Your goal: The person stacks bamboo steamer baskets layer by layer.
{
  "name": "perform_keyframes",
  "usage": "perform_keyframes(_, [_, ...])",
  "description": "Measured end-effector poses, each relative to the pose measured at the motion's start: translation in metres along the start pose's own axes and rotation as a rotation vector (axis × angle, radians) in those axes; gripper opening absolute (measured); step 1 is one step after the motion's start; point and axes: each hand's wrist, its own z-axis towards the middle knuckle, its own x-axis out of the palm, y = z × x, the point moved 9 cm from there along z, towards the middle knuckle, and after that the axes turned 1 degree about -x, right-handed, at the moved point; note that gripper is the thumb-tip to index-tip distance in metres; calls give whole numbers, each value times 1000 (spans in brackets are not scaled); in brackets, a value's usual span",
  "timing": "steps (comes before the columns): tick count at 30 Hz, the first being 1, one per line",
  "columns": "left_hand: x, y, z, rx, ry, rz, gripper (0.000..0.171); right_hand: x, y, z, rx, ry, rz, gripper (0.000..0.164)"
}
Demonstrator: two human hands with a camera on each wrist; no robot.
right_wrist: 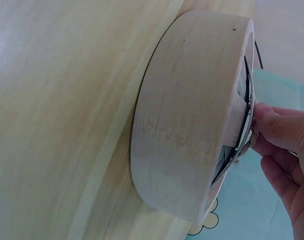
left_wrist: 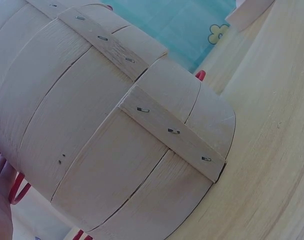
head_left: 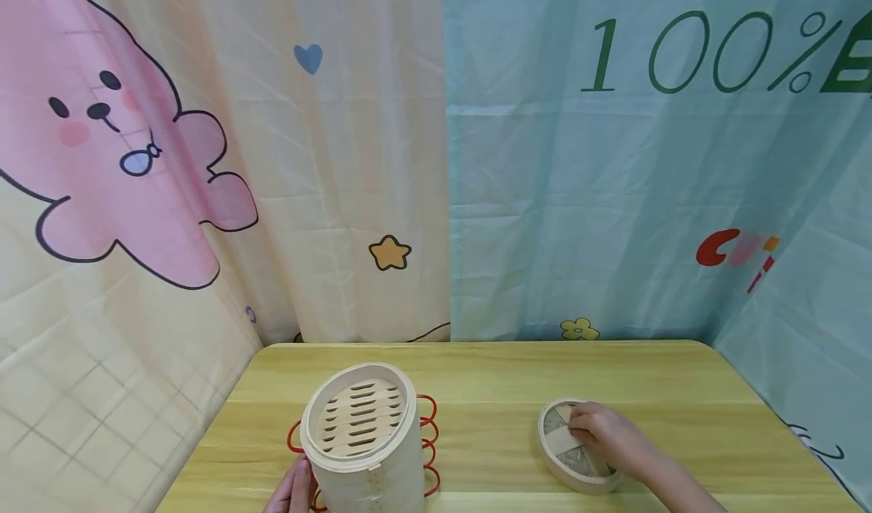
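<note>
A tall stack of bamboo steamer baskets stands on the table at centre left, its slatted top tier uncovered. Red loops stick out along its sides. My left hand touches the stack's left side, low by a red loop; in the left wrist view only part of this hand shows at the edge. To the right, the round steamer lid lies on the table, with wooden strips crossing its top. My right hand pinches the middle of that top between thumb and fingers, as the right wrist view shows.
The wooden table has rounded back corners. Behind it hang a cream curtain with cartoon prints and a pale blue curtain. A gap of bare tabletop separates the stack from the lid.
</note>
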Motion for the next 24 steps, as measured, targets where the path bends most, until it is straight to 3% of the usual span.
perform_keyframes(5, [-11,26,8,-33,-25,43,36,-7,0,-9,-2,-85,-47,16])
perform_keyframes(14, [-21,52,20,4,-17,-41,34,-11,4,-13,-10,-131,-86,19])
perform_keyframes(18, [-20,49,19,-15,-31,-41,36,-12,7,-15,-39,-140,-93,21])
perform_keyframes(22, [-15,33,13,-18,-57,-3,36,-13,12,-14,-99,-147,-85,25])
perform_keyframes(24, [-10,22,10,13,-41,-8,35,-17,13,-10,-112,-150,-67,27])
